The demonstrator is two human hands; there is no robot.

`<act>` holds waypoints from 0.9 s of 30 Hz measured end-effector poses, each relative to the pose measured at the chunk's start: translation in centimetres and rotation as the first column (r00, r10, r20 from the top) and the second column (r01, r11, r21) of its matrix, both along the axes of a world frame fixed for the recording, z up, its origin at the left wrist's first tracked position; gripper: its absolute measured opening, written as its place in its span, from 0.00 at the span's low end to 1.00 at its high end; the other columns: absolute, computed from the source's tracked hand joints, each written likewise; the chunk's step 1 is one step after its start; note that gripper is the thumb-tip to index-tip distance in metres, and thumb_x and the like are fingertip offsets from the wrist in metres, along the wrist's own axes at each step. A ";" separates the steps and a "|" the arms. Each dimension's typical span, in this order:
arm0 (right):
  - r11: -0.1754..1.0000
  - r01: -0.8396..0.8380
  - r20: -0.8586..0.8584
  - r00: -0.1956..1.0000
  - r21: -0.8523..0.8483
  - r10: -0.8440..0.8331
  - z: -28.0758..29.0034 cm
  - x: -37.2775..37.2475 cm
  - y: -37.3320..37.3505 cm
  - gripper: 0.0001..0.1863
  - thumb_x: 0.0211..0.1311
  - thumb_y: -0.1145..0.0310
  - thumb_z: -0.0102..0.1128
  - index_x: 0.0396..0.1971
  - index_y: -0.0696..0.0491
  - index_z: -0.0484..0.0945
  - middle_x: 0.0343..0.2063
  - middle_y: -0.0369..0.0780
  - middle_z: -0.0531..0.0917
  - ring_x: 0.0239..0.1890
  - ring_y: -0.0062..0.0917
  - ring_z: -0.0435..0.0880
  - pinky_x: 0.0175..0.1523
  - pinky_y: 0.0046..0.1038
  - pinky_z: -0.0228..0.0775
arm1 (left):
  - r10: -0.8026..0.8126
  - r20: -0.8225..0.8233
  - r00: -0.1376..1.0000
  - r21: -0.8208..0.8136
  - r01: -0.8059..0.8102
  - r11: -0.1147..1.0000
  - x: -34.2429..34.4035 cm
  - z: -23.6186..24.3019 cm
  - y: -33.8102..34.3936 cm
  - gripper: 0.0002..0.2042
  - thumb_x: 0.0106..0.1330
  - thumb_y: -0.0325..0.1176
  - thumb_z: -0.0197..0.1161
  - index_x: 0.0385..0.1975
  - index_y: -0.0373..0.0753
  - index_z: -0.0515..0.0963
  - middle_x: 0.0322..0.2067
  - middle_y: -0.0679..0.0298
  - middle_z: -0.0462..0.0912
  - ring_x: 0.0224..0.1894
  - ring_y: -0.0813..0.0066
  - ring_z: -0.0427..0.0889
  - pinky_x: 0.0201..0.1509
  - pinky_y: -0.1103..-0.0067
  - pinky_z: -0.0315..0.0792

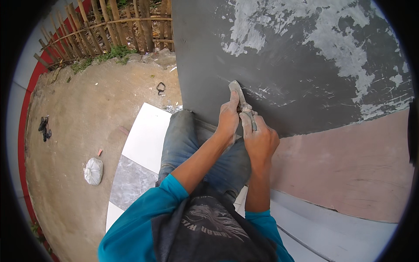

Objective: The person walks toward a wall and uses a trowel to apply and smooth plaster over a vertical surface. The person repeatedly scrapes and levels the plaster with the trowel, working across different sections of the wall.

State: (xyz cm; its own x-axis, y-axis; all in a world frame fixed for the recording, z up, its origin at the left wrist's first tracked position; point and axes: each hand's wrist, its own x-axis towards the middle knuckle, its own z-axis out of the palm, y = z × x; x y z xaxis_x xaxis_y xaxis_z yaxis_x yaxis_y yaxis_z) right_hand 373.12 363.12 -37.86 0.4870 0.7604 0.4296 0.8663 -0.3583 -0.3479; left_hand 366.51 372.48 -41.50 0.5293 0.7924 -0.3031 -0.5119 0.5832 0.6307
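Both my hands hold one scraper with a pale, dusty blade, its edge at the dark grey wall. My left hand is closed on it near the blade, thumb laid along the metal. Around the handle my right hand is wrapped, just below and to the right of the left. Whitish dust coats the fingers. Pale scratch marks run across the wall to the right of the blade. Higher up, rough light-grey patches break the dark surface.
A pinkish wall band runs below the grey area. White and grey tiles lie beside my legs. On the brown ground are a tied white bag, a black item and a dark loop. A bamboo fence stands beyond.
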 end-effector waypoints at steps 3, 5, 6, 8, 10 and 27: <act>0.999 0.017 0.005 1.000 0.028 -0.017 0.4 0.1 -1.6 0.18 0.70 0.51 0.71 0.30 0.51 0.87 0.25 0.42 0.91 0.23 0.38 0.90 0.29 0.37 0.78 | -0.060 -0.004 0.998 0.019 0.060 0.998 0.5 0.0 -1.4 0.32 0.85 0.61 0.46 0.34 0.35 0.81 0.31 0.59 0.84 0.35 0.69 0.85 0.44 0.72 0.80; 0.993 0.021 0.021 1.000 0.120 -0.024 1.2 1.0 -3.3 0.17 0.69 0.52 0.72 0.30 0.51 0.88 0.25 0.41 0.91 0.23 0.37 0.90 0.29 0.37 0.78 | -0.122 0.041 0.992 0.032 0.121 0.992 2.1 0.4 -3.1 0.33 0.85 0.60 0.48 0.34 0.33 0.81 0.32 0.57 0.85 0.34 0.67 0.86 0.43 0.71 0.81; 0.996 0.085 -0.044 0.996 0.029 -0.084 1.7 1.5 -4.1 0.15 0.68 0.53 0.73 0.31 0.50 0.88 0.26 0.41 0.91 0.23 0.37 0.90 0.29 0.36 0.78 | -0.123 0.047 0.991 0.050 0.121 0.991 2.8 0.6 -3.7 0.33 0.85 0.60 0.47 0.34 0.33 0.81 0.32 0.57 0.85 0.34 0.67 0.86 0.43 0.71 0.81; 0.998 0.068 0.008 0.998 0.011 -0.069 2.0 1.9 -3.9 0.16 0.68 0.52 0.73 0.31 0.50 0.88 0.26 0.41 0.91 0.23 0.37 0.90 0.29 0.36 0.78 | -0.185 0.023 0.983 0.040 0.184 0.982 3.4 0.9 -3.8 0.33 0.85 0.61 0.47 0.34 0.33 0.81 0.31 0.57 0.85 0.34 0.67 0.86 0.43 0.71 0.81; 0.995 0.093 0.122 0.989 -0.030 -0.088 1.7 1.7 -2.2 0.18 0.69 0.49 0.72 0.31 0.50 0.88 0.26 0.41 0.91 0.23 0.37 0.90 0.28 0.36 0.79 | -0.073 0.071 0.995 0.028 0.072 0.997 2.7 0.8 -2.5 0.33 0.84 0.62 0.47 0.34 0.34 0.81 0.32 0.59 0.85 0.35 0.68 0.86 0.45 0.72 0.81; 0.999 0.016 -0.032 0.999 0.029 -0.015 -0.3 -1.5 1.3 0.17 0.70 0.51 0.71 0.33 0.51 0.89 0.22 0.45 0.88 0.24 0.43 0.88 0.31 0.40 0.78 | 0.034 0.036 0.999 0.044 -0.035 0.998 -0.8 -0.4 1.2 0.34 0.84 0.62 0.47 0.34 0.32 0.83 0.28 0.60 0.84 0.34 0.68 0.86 0.43 0.73 0.80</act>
State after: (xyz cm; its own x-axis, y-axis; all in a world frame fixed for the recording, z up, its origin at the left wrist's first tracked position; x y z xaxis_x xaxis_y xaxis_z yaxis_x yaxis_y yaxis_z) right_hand 371.60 364.39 -38.16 0.5122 0.7403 0.4354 0.8492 -0.3608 -0.3856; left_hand 365.70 373.69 -41.93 0.5111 0.8227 -0.2490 -0.5535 0.5366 0.6369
